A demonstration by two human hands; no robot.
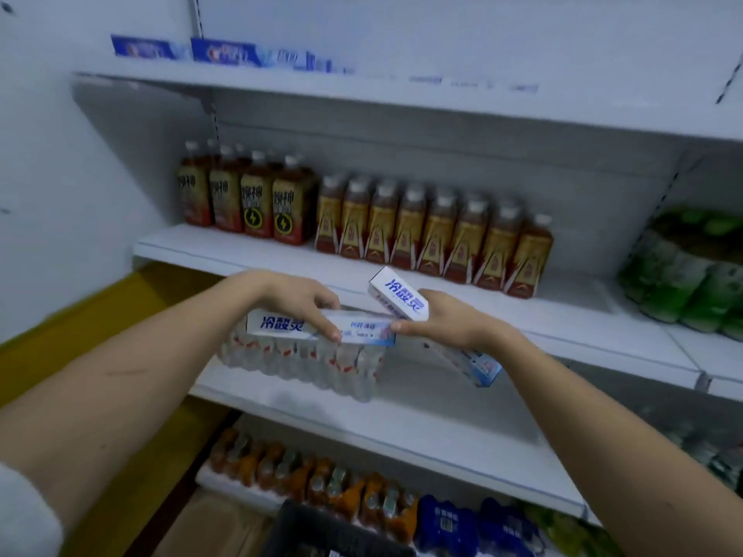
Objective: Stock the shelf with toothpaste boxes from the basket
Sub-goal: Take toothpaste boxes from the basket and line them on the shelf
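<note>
My left hand [309, 301] grips a white and blue toothpaste box [281, 325] lying level in front of the shelves. My right hand [446, 321] holds a second toothpaste box [400, 295], tilted with one end up and to the left, and its fingertips touch the end of the left box. On the top shelf [362, 90] several blue toothpaste boxes [225, 52] lie in a row at the left. The dark basket [333, 534] shows at the bottom edge, its inside hidden.
Brown tea bottles [434, 231] line the second shelf, green bottles [691, 271] to the right. A pack of clear water bottles [305, 365] sits on the third shelf below my hands. Orange and blue bottle packs fill the lowest shelf. A yellow wall strip runs along the left.
</note>
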